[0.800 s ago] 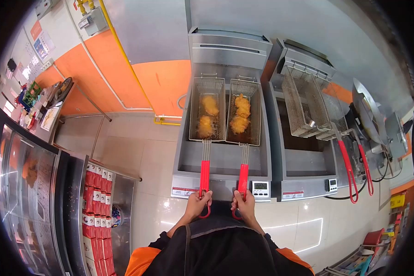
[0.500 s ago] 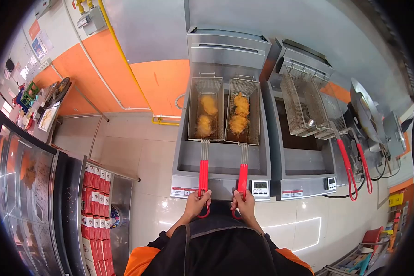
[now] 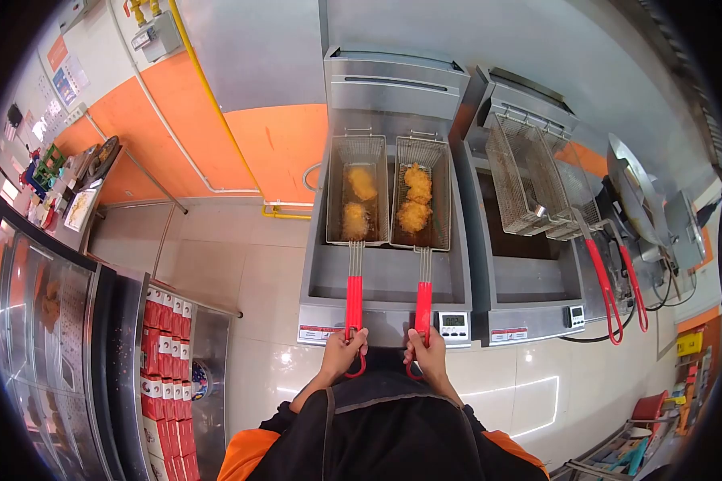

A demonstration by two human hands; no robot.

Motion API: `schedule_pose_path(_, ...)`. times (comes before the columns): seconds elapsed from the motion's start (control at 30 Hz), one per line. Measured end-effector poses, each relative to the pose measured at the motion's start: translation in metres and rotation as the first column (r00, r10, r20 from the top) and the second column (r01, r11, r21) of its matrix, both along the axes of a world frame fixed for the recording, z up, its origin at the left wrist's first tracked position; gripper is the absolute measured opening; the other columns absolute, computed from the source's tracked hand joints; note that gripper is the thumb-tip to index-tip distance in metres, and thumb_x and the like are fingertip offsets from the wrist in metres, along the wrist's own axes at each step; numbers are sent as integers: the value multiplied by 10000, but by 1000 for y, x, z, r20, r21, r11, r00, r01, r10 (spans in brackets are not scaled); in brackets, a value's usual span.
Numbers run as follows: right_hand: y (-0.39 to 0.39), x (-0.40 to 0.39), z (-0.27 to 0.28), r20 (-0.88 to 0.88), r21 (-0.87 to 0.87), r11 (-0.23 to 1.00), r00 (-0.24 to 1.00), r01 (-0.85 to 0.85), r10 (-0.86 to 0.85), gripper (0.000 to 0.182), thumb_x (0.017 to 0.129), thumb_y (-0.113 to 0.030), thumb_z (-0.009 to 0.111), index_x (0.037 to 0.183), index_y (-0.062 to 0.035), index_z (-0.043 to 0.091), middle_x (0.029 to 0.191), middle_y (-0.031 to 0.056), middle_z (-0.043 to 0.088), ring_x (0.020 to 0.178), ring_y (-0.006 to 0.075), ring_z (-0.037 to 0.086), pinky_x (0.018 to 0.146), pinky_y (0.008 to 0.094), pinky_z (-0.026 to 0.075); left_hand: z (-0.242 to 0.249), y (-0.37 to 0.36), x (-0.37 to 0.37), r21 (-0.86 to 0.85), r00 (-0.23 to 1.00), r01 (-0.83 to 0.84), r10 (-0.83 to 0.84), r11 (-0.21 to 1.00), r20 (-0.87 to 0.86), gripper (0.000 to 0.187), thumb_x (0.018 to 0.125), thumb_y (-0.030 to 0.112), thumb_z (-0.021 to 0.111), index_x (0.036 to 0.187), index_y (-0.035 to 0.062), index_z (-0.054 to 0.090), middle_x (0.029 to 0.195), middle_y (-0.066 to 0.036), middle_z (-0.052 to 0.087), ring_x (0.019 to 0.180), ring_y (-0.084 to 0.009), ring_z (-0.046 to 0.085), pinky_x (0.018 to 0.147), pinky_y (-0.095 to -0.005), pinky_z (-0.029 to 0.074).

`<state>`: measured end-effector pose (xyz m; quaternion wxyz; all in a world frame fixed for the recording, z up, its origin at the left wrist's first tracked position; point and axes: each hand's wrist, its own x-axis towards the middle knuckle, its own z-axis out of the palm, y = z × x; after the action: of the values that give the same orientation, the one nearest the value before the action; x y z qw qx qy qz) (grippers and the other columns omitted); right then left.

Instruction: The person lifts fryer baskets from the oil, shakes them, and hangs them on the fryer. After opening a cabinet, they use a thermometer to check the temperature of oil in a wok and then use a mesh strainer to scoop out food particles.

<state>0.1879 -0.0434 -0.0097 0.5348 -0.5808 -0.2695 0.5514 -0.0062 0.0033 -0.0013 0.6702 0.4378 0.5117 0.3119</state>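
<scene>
Two wire fryer baskets sit side by side in the deep fryer (image 3: 317, 276). My left hand (image 3: 343, 353) is closed round the red handle of the left fryer basket (image 3: 334, 172). Round the red handle of the right fryer basket (image 3: 443, 192), my right hand (image 3: 427, 353) is closed too. Golden battered fried pieces (image 3: 360, 184) lie in the left basket, partly under the oil. Those in the right basket, crisp-looking fried pieces (image 3: 417, 186), show more fully. A small digital timer (image 3: 453, 324) stands at the fryer's front right corner, close to my right hand.
To the right, a second fryer (image 3: 533, 297) carries hanging empty baskets (image 3: 521, 176) whose red handles (image 3: 606, 289) jut forward. Beyond them is a large metal pan (image 3: 635, 188). At left stand a glass display cabinet (image 3: 36, 321) and a rack of red boxes (image 3: 160, 345).
The view has shifted very slightly. Both hands keep their hold on the handles, and the right basket's pieces appear slightly shifted within it.
</scene>
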Motion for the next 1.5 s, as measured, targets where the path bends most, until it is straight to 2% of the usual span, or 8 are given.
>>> schedule_pose_path(0.37, 16, 2, 24, 17, -88, 996, 999, -31, 33, 165, 896, -155, 550, 879, -19, 458, 578, 23, 491, 453, 113, 503, 415, 272, 463, 22, 21, 4, -66, 999, -31, 32, 997, 8, 267, 879, 266, 571, 709, 60, 577, 577, 13, 546, 514, -46, 458, 490, -203, 342)
schedule_pose_path(0.47, 23, 1, 32, 5, -112, 993, 1000, -29, 30, 161, 898, -156, 546, 877, -23, 458, 580, 20, 490, 461, 109, 503, 418, 269, 461, 19, 23, 3, -89, 997, -36, 42, 995, 65, 265, 876, 263, 578, 715, 52, 577, 588, 6, 551, 517, -49, 460, 489, -203, 343)
schedule_pose_path(0.57, 25, 4, 36, -20, -123, 992, 999, -36, 34, 154, 899, -155, 543, 882, -27, 459, 584, 19, 494, 465, 104, 503, 418, 267, 460, 13, 26, 0, -89, 999, -22, 25, 996, 32, 267, 876, 262, 583, 722, 44, 576, 600, 1, 553, 527, -51, 470, 493, -203, 349)
schedule_pose_path(0.77, 33, 8, 49, -45, -183, 981, 997, -67, 59, 170, 900, -164, 548, 903, -33, 439, 595, 19, 481, 474, 109, 489, 447, 277, 463, 23, 32, 2, -196, 986, -62, 90, 979, 137, 274, 878, 253, 585, 722, 29, 566, 605, -29, 546, 543, -87, 503, 502, -218, 370)
schedule_pose_path(0.97, 41, 12, 52, -109, -201, 976, 992, -87, 66, 187, 898, -176, 551, 921, -33, 433, 598, 22, 473, 479, 117, 498, 444, 287, 461, 48, 43, 3, -326, 995, -48, 75, 944, 69, 297, 868, 292, 605, 710, 47, 547, 580, -37, 528, 504, -95, 481, 464, -216, 338)
schedule_pose_path(1.03, 43, 13, 49, -105, -167, 982, 992, -83, 66, 180, 896, -164, 549, 926, -25, 439, 580, 25, 483, 458, 119, 505, 410, 288, 442, 34, 42, 1, -330, 992, -61, 93, 942, 81, 303, 869, 294, 603, 708, 47, 536, 578, -35, 519, 504, -90, 481, 457, -213, 338)
schedule_pose_path(1.2, 49, 14, 48, -87, -181, 979, 993, -91, 76, 186, 896, -172, 541, 923, -26, 429, 586, 25, 492, 444, 109, 526, 400, 284, 489, 42, 51, 3, -327, 997, -44, 61, 944, 42, 315, 873, 301, 598, 712, 41, 523, 578, -36, 508, 509, -93, 485, 458, -220, 348)
schedule_pose_path(1.5, 45, 20, 59, -131, -241, 963, 987, -120, 90, 191, 898, -171, 540, 938, -28, 421, 605, 29, 486, 459, 117, 513, 414, 295, 480, 48, 55, -4, -349, 998, -22, 39, 937, 40, 322, 875, 305, 595, 709, 40, 516, 576, -40, 508, 503, -99, 481, 468, -226, 360)
